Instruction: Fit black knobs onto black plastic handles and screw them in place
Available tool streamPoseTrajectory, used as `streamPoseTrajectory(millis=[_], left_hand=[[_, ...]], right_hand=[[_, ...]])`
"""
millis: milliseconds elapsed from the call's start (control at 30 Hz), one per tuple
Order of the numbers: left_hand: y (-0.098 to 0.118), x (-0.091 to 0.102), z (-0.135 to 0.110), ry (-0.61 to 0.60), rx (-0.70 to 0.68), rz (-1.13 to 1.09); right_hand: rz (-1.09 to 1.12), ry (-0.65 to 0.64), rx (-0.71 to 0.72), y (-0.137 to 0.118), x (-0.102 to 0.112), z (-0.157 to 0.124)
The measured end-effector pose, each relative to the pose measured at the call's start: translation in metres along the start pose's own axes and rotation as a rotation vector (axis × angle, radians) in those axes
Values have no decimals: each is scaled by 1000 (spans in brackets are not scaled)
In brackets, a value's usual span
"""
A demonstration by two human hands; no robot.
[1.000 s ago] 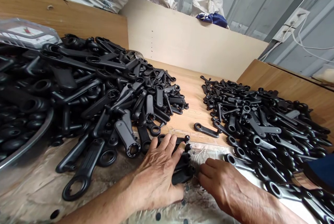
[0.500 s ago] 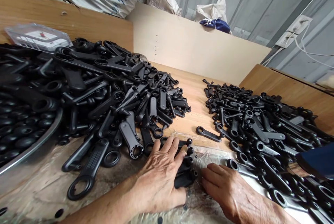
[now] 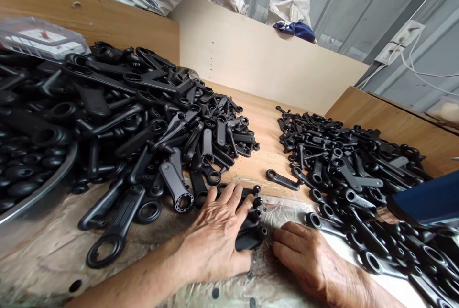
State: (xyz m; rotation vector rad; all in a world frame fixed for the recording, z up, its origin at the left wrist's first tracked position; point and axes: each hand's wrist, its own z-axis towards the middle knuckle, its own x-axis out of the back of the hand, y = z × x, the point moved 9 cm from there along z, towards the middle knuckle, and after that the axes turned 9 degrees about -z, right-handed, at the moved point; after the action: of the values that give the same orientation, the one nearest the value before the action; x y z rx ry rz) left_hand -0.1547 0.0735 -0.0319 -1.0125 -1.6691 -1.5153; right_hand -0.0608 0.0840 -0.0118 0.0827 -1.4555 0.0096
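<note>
My left hand [image 3: 215, 236] lies flat with fingers stretched over a small row of black plastic lever parts [image 3: 251, 229] on a clear plastic sheet [image 3: 272, 289]. My right hand [image 3: 304, 255] rests just right of that row, fingers curled and pressed against its end; what they pinch, if anything, is hidden. A big heap of black wrench-like handles [image 3: 143, 121] rises to the left. A second heap of smaller black levers [image 3: 351, 174] spreads to the right. One single lever [image 3: 283, 180] lies alone on the wood between the heaps.
A metal bowl [image 3: 39, 191] of small black caps sits at far left, and a clear plastic box [image 3: 39, 40] tops the left heap. Wooden boards [image 3: 258, 59] wall the bench behind and at right. A dark blue sleeve [image 3: 426, 200] enters from the right edge. Sacks lie behind.
The view shifted slightly. Both hands stay on the row of parts, with only small finger movement.
</note>
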Motion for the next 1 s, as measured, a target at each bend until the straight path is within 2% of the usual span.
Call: streamPoseTrajectory(millis=[100,233,300,433,667,800,867,1000], left_hand=[[-2,-1,-1,3,6,-9],[-4,-6,-1,-32,26,-27],[-5,-6,-1,-37,35,-27],[-2,-4,-1,-26,24,-19],[-4,-3,0,63,-25,-52],[-4,-5,-1,3,-7,-34],[-2,-3,-1,-1,-18,-35],[-1,1,-1,22,-9,-30]], right_hand=[[54,55,-56,4,7,0],[230,110,-255,27,23,6],[288,104,-346,38,29,13],[372,8,-411,48,31,36],[345,-175,-485,55,18,57],[314,-241,-500,53,15,64],[247,-235,-521,55,18,63],[111,-143,-516,54,27,47]])
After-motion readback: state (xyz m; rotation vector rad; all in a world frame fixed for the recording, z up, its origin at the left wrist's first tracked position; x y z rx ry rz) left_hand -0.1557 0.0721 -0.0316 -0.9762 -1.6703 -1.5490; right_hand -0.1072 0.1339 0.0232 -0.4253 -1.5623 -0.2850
